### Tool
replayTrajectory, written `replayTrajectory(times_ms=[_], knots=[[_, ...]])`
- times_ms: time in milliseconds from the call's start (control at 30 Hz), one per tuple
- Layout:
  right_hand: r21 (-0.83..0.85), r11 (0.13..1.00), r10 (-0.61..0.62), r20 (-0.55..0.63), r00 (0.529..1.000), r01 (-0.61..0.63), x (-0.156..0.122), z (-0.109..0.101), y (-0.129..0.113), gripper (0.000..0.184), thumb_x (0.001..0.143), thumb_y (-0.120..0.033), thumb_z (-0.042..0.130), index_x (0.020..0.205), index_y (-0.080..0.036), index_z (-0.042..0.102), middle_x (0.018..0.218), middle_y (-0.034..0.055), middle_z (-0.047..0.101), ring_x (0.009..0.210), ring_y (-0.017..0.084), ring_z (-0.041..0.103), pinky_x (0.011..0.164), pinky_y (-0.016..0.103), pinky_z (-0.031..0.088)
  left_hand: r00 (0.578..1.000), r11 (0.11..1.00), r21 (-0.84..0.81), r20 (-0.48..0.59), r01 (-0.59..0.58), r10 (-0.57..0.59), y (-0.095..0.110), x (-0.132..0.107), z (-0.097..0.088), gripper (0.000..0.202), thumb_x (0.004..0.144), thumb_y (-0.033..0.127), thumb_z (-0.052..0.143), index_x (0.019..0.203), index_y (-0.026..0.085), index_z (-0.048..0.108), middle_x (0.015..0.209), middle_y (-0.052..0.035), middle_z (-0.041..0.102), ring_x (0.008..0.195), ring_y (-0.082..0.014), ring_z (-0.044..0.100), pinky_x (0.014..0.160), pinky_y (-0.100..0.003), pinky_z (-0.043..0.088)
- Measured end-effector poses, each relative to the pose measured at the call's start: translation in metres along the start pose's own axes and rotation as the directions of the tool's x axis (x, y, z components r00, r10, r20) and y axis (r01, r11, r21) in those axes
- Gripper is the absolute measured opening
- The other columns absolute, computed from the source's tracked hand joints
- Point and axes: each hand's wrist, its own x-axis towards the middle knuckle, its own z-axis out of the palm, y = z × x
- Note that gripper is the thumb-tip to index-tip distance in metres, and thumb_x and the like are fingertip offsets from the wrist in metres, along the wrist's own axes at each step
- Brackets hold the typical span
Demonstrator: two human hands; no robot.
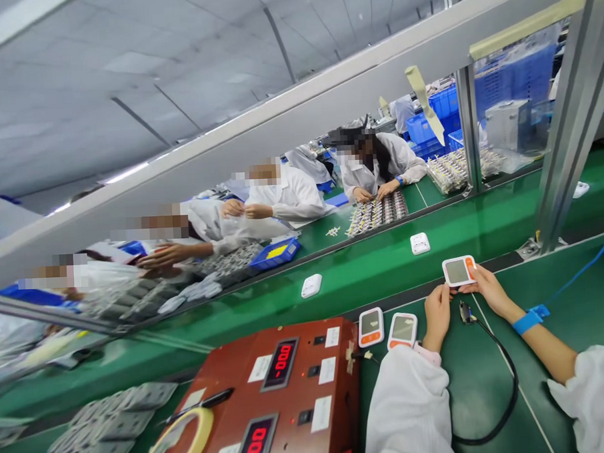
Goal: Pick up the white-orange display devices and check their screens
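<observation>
Both my hands hold a small white device with a grey screen and an orange button (459, 270) above the green bench. My left hand (437, 312) pinches its near left corner. My right hand (486, 287) grips its right end, with a blue strap (529, 320) on that wrist. A black cable with a plug (466, 312) lies just below the device. Two more such devices (371, 327) (402, 329) lie to the left of my left hand.
A red-brown tester box with red digit displays (284, 394) stands at the lower left, a tape roll (184, 435) on it. White units (311, 285) (419, 243) ride the green belt beyond. Several people in white coats work across the line with trays (376, 213). Metal frame posts (563, 141) stand right.
</observation>
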Motion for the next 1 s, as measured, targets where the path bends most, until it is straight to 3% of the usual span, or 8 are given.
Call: replayTrajectory(times_ms=[600, 1000], knots=[[-0.01, 1.0, -0.022, -0.005, 1.0, 0.022, -0.0032, 0.0008, -0.0067, 0.048, 0.077, -0.051, 0.064, 0.108, -0.015, 0.058, 0.081, 0.0058, 0.069, 0.06, 0.018, 0.067, 0.056, 0.029, 0.059, 1.0, 1.0, -0.009, 0.001, -0.021, 0.021, 0.0007, -0.0014, 0.0001, 0.052, 0.091, 0.053, 0.035, 0.076, 0.016, 0.069, 0.079, -0.0063, 0.071, 0.071, -0.018, 0.061, 0.069, -0.029, 0.048], [0.007, 1.0, -0.018, -0.023, 1.0, 0.018, -0.0032, -0.0005, -0.0069, 0.041, 0.08, -0.043, 0.063, 0.109, -0.015, 0.058, 0.08, 0.005, 0.069, 0.058, 0.016, 0.067, 0.055, 0.026, 0.059, 1.0, 0.999, -0.03, 0.001, -0.03, 0.03, 0.0002, -0.0016, 0.0003, 0.048, 0.091, 0.049, 0.039, 0.078, 0.015, 0.071, 0.08, -0.0062, 0.072, 0.073, -0.0177, 0.062, 0.07, -0.028, 0.048]])
